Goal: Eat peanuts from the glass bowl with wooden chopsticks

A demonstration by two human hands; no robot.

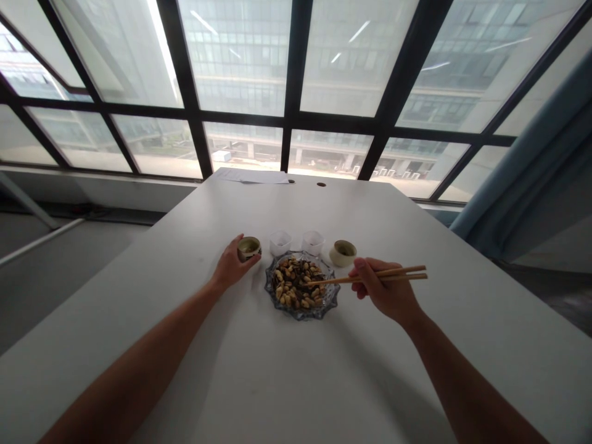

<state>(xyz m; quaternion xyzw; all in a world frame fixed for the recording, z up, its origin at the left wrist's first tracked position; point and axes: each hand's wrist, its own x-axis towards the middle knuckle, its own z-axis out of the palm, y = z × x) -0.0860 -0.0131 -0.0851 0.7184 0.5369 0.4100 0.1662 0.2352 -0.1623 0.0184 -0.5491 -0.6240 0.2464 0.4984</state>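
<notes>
My left hand (232,265) is wrapped round the side of a small green cup (249,247), which stands on the white table. Wooden chopsticks (388,275) are held in my right hand (377,290), their tips among the nuts and dark seeds (296,285) in a scalloped glass bowl (331,303). Behind the bowl stand two small clear cups, one on the left (280,243) and one on the right (313,242). A second ceramic cup (343,253), pale outside, sits beside my right hand's fingertips.
White papers (252,176) lie at the far edge of the table (287,382), near two round holes in its top. Large windows stand beyond it, and a blue curtain (518,166) hangs at the right.
</notes>
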